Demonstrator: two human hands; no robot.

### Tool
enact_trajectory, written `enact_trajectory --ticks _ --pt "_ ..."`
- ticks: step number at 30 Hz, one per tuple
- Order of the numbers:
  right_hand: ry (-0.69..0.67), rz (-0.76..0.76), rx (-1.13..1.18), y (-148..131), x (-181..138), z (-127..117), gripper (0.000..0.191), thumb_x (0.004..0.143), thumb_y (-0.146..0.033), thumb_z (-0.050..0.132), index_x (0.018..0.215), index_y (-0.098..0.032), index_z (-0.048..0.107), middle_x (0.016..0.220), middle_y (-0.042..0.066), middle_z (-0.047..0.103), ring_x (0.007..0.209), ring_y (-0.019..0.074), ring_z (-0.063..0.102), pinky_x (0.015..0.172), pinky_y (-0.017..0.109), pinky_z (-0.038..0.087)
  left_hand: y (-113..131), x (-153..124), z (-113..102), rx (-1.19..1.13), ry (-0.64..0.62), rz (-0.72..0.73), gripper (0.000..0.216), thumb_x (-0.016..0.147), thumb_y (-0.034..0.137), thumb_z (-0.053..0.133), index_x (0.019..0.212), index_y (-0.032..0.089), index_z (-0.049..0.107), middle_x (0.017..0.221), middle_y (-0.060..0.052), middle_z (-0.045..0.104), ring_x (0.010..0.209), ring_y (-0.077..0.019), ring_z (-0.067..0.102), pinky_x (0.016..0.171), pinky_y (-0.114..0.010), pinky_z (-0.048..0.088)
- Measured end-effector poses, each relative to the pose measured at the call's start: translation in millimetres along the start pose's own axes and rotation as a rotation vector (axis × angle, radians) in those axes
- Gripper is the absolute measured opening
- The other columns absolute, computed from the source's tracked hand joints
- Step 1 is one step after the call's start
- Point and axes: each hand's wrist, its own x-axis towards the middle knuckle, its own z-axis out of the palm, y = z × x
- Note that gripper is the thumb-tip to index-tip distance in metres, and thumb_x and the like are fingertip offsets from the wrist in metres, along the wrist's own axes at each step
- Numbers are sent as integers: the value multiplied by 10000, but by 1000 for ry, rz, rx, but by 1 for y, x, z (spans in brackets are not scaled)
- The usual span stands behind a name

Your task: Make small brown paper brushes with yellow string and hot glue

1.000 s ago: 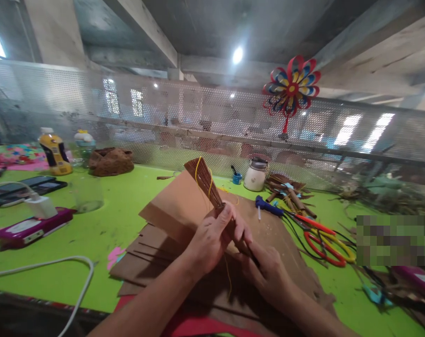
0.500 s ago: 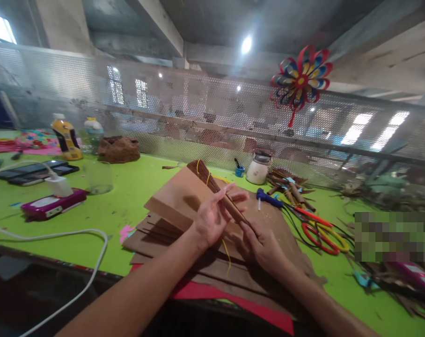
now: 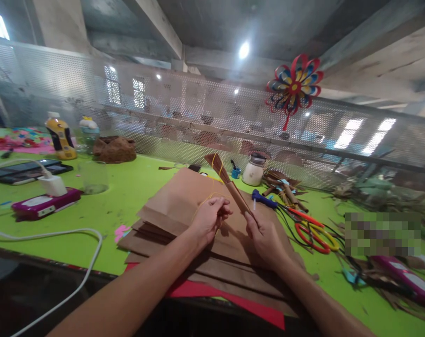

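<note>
My right hand (image 3: 267, 236) is wrapped round the lower handle of a small brown broom (image 3: 238, 195), which tilts up and to the left. Its fanned bristle end has yellow thread (image 3: 222, 172) wound about it. A loose length of the thread loops down towards my left hand (image 3: 209, 219), whose fingers are pinched together just left of the handle, apart from it. The fingertips partly hide the thread there. Under both hands lies a stack of brown kraft paper (image 3: 177, 199).
Right of the paper are a blue glue gun (image 3: 265, 199), scissors with red and yellow handles (image 3: 318, 238) and brown scraps (image 3: 289, 189). A white jar (image 3: 253, 171) stands behind. At left are a purple power strip (image 3: 46, 203), a white cable (image 3: 93, 252) and a clear cup (image 3: 95, 180).
My left hand has come off the broom and moved down, its open fingers closing into a pinch. The broom now stands a little steeper, still in my right hand.
</note>
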Motion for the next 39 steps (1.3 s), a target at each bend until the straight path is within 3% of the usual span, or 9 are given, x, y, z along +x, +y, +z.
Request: enact_trajectory --ticks 7,12,17,23,27,30,34,39 --pt "-56 -53 -62 3 -1 1 316 927 -353 319 774 -176 531 625 -4 516 547 122 467 519 230 347 0 -2 2 98 70 88 261 653 255 735 559 120 532 491 -10 584 466 -57 520 473 -147 362" --pt "-60 -76 -57 8 1 -1 319 925 -342 310 832 -169 562 620 5 535 539 130 487 504 231 358 2 -6 3 82 -53 -20 100 748 182 650 728 95 604 715 -99 683 641 -138 650 541 -192 477" --pt "-65 -62 -49 10 2 -2 317 924 -339 317 836 -167 568 608 8 546 530 129 497 489 230 363 2 -7 4 16 -50 -47 45 803 123 572 792 100 535 690 -112 677 630 -152 665 561 -213 504" --pt "-97 -118 -90 6 3 -7 293 919 -312 340 871 -174 594 689 25 590 594 139 534 561 241 404 -3 -9 4 162 -89 -76 159 816 240 568 748 146 459 565 -42 626 475 -117 603 406 -164 375" --pt "-99 -115 -93 11 5 -9 297 914 -297 345 909 -155 605 675 34 581 538 134 500 519 246 390 -2 -15 6 311 -143 -72 310 829 411 504 650 167 437 409 45 481 316 -54 404 347 -158 229" --pt "-132 -100 -40 17 7 -7 309 909 -318 355 898 -148 613 655 36 581 565 141 512 538 248 400 -1 -21 10 499 -244 -92 386 798 490 498 585 183 399 350 76 383 285 -47 290 351 -177 200" --pt "-151 -90 49 24 10 -1 318 897 -335 373 782 -153 606 707 44 610 673 156 552 643 261 429 1 -39 16 791 -478 -179 376 800 468 474 555 190 410 380 49 426 325 -78 359 390 -204 273" --pt "-190 -69 57 30 9 5 340 884 -371 380 788 -145 614 645 18 566 613 142 498 579 238 395 12 -91 20 1019 -653 38 357 808 430 502 585 151 511 514 25 506 468 -74 429 459 -188 296"
